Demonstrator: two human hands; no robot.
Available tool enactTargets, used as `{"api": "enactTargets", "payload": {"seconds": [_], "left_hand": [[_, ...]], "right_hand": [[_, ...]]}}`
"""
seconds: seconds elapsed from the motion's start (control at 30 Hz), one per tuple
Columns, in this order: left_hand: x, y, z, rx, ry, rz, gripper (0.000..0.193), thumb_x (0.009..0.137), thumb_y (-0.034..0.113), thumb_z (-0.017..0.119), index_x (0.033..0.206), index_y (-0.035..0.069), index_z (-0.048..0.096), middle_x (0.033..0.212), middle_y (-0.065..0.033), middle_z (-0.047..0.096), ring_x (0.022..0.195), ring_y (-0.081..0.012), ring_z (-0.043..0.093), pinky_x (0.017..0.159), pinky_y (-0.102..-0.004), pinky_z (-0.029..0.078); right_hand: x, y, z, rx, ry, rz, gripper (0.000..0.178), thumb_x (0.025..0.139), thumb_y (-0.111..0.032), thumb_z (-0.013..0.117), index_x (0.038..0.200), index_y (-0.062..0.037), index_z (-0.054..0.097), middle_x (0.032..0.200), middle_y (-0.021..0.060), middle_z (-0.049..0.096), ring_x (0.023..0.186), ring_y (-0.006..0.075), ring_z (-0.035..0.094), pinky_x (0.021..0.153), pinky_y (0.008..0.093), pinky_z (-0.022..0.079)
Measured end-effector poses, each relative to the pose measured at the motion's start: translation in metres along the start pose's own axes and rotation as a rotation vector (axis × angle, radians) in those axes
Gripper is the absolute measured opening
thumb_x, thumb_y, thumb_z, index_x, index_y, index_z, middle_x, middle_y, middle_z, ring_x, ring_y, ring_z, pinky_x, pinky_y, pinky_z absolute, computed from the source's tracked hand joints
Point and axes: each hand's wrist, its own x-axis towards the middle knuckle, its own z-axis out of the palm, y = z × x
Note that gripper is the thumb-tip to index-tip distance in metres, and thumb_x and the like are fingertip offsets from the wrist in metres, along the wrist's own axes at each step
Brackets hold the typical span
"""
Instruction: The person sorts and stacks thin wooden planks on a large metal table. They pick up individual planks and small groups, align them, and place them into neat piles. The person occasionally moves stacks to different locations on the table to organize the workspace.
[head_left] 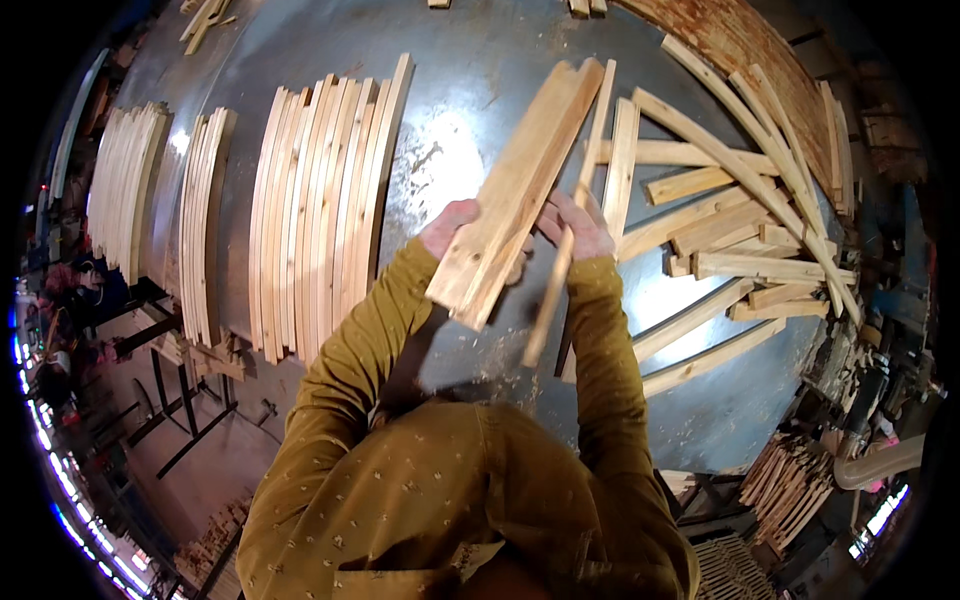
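Observation:
A wide pale wooden board [522, 185] slants in front of me over the table. A seam runs along it, and I cannot tell whether it is one piece or slats side by side. My left hand [450, 226] grips it by its left edge, with fingertips showing beneath. On the other side my right hand [582, 224] is closed around a thin wooden strip [549, 298], its fingers up against the board's right edge. A straight wooden slat [621, 165] lies just beyond the right hand.
Leftward, a row of slats [315, 200] lies side by side, with smaller stacks [205, 220] [128, 185] farther left. Loose, partly curved pieces [740, 225] are heaped at the right of the metal table [480, 60]. More wood [790, 485] is piled below the table's right edge.

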Motion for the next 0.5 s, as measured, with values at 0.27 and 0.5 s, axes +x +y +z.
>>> {"api": "enactTargets", "payload": {"seconds": [0.27, 0.5], "left_hand": [[-0.086, -0.084, 0.000, 0.305, 0.781, 0.135, 0.056, 0.087, 0.020, 0.066, 0.134, -0.003, 0.047, 0.111, -0.0166, 0.067, 0.089, -0.0274, 0.068, 0.078, -0.0436, 0.057], [-0.139, -0.077, 0.034, 1.306, 1.469, -0.423, 0.067, 0.095, 0.048, 0.049, 0.139, -0.002, 0.043, 0.118, -0.0283, 0.062, 0.115, -0.0404, 0.059, 0.097, -0.0500, 0.047]], "right_hand": [[-0.015, 0.062, 0.039, -0.478, 0.227, 0.033, 0.073, 0.085, -0.026, 0.070, 0.145, -0.0002, 0.040, 0.132, 0.0243, 0.058, 0.121, 0.0339, 0.057, 0.101, 0.0375, 0.046], [-0.039, 0.129, 0.116, -1.445, 0.330, -0.002, 0.074, 0.083, -0.038, 0.070, 0.141, -0.0017, 0.042, 0.131, 0.0266, 0.056, 0.119, 0.0421, 0.057, 0.101, 0.0438, 0.044]]}}
